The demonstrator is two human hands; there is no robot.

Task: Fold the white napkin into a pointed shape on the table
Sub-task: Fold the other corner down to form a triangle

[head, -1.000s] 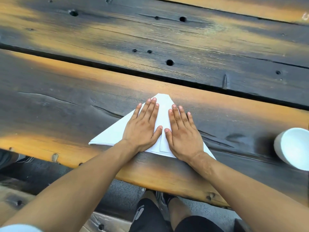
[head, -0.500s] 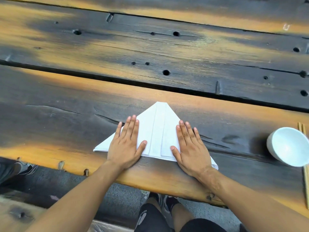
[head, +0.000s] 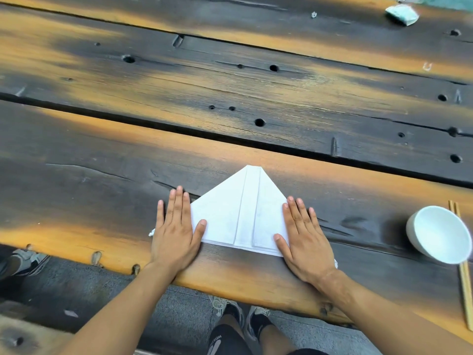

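Napkin (head: 238,216), white and folded into a triangle-like shape, lies flat on the near plank of the dark wooden table (head: 102,190), close to the person's edge. Its top is not a sharp tip but a short blunt edge pointing away from the person, and two flaps meet along a narrow strip running down the middle. The long base runs along the side nearest the person.

Both hands lie flat with straight fingers, gripping nothing. The left hand (head: 176,229) covers the napkin's left corner, with its thumb spread out over the white sheet and a scrap of the corner peeking out beside the little finger. The right hand (head: 305,237) presses on the right corner, thumb on the sheet, and a bit of white shows by the wrist.

Off to the right, well apart from the napkin, a white bowl (head: 439,234) sits tilted on the table, with a pair of wooden chopsticks (head: 464,283) lying just beside it. Far across the table at the upper right rests a small pale crumpled packet (head: 401,14). Below the table edge, shoes (head: 240,311) show on the grey ground.
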